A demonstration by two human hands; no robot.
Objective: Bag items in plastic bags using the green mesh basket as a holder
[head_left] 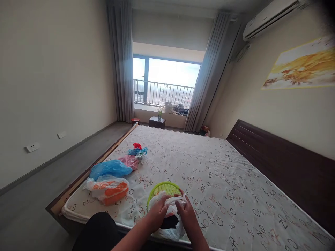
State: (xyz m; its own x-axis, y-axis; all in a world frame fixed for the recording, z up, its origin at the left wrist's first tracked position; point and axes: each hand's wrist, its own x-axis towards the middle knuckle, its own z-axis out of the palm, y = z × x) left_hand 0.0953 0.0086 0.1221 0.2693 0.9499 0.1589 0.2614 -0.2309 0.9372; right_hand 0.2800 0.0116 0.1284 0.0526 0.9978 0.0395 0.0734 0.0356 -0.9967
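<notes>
Both of my hands grip a white plastic bag at the near edge of the mattress. My left hand pinches the bag's top from the left. On the other side, my right hand holds the gathered handles. Something dark shows through the gap between my hands, but I cannot make out what it is. Just behind the bag sits a lime-green plastic basket, partly covered by the bag and my hands.
Along the mattress's left side lie an orange-and-white bag, a blue bag, a pink bag and smaller crumpled bags. A dark headboard stands at right. Near the window is a small cabinet with a green bottle.
</notes>
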